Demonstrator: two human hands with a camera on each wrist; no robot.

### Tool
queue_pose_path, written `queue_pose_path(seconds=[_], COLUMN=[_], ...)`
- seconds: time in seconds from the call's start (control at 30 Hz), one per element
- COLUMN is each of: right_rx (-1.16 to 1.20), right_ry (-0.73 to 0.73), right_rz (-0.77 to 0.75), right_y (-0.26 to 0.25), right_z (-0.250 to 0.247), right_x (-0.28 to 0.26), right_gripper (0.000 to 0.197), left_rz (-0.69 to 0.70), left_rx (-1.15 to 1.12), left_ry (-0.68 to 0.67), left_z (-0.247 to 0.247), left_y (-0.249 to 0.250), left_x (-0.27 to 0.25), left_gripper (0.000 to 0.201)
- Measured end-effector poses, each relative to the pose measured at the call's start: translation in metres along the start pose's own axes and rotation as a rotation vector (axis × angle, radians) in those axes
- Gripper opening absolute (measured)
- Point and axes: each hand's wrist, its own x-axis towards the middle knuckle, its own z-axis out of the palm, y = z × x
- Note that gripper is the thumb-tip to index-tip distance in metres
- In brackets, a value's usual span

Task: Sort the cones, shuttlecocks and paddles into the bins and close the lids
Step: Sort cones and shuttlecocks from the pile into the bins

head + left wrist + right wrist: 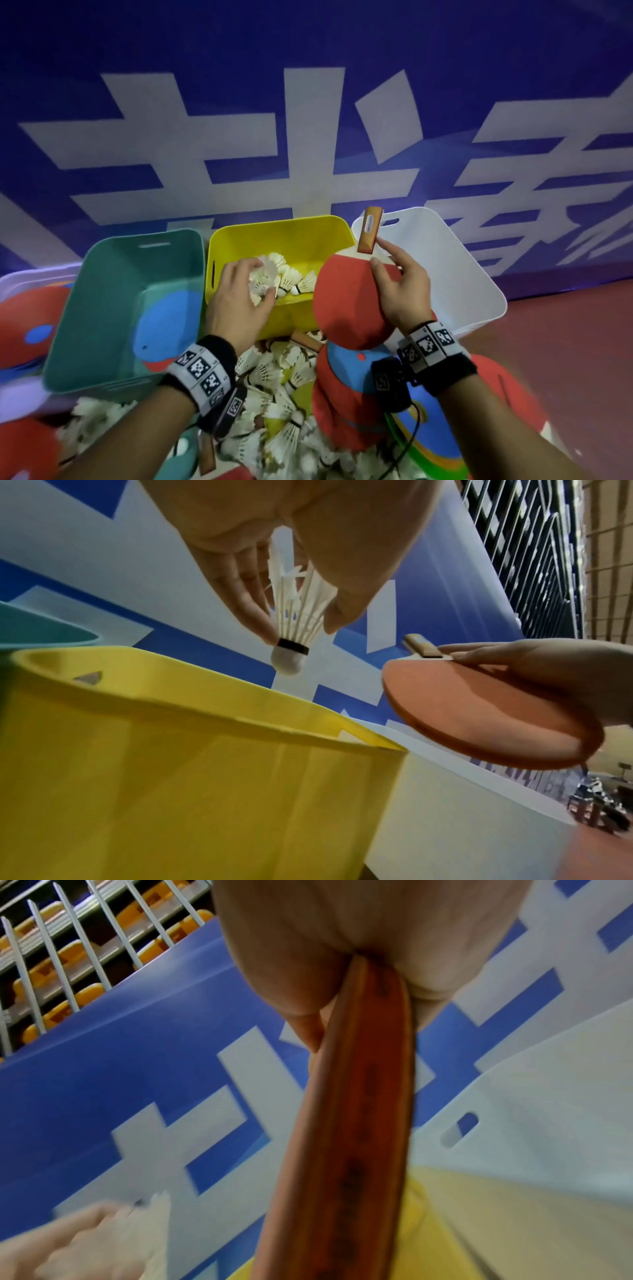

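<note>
My left hand hangs over the yellow bin and holds a white shuttlecock between fingers and thumb, cork end down. Several shuttlecocks lie inside that bin. My right hand pinches a red paddle by its blade, wooden handle pointing away toward the white bin. The paddle hovers at the seam between the yellow and white bins. In the right wrist view I see the paddle edge clamped between thumb and fingers.
A teal bin stands left of the yellow one. Below my wrists lies a heap of loose shuttlecocks, a red and blue cone and more paddle handles. A blue banner wall rises right behind the bins.
</note>
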Motion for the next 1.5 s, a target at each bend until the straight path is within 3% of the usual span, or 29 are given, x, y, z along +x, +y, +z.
queue_pose_path(seconds=[0.1, 0.23, 0.4, 0.53, 0.8, 1.03, 1.27, 1.5], right_rx=[-0.048, -0.241, -0.556, -0.554, -0.518, -0.458, -0.207, -0.271], right_ry=[0.144, 0.22, 0.0, -0.216, -0.252, -0.306, -0.442, -0.701], right_rz=[0.025, 0.171, 0.277, 0.369, 0.309, 0.191, 0.017, 0.056], right_y=[0.006, 0.025, 0.056, 0.082, 0.086, 0.065, 0.033, 0.045], right_z=[-0.03, -0.065, -0.061, -0.043, -0.019, -0.015, 0.008, 0.058], right_x=[0.034, 0.069, 0.095, 0.11, 0.107, 0.067, -0.036, -0.125], right_gripper=[0.032, 0.035, 0.035, 0.046, 0.031, 0.025, 0.022, 0.019], left_rz=[0.013, -0.058, -0.092, -0.06, -0.023, -0.002, -0.011, -0.325], left_rx=[0.123, 0.239, 0.201, 0.185, 0.112, 0.045, -0.068, -0.026], left_ry=[-0.054, -0.158, -0.197, -0.281, -0.301, -0.212, -0.134, -0.27], left_z=[0.011, 0.036, 0.066, 0.08, 0.086, 0.071, 0.042, 0.027], left_y=[-0.001, -0.011, -0.024, -0.026, -0.018, -0.011, -0.017, -0.076], left_x=[0.038, 0.065, 0.062, 0.061, 0.06, 0.033, -0.052, -0.144], left_gripper=[0.032, 0.045, 0.039, 0.03, 0.025, 0.02, 0.018, 0.016])
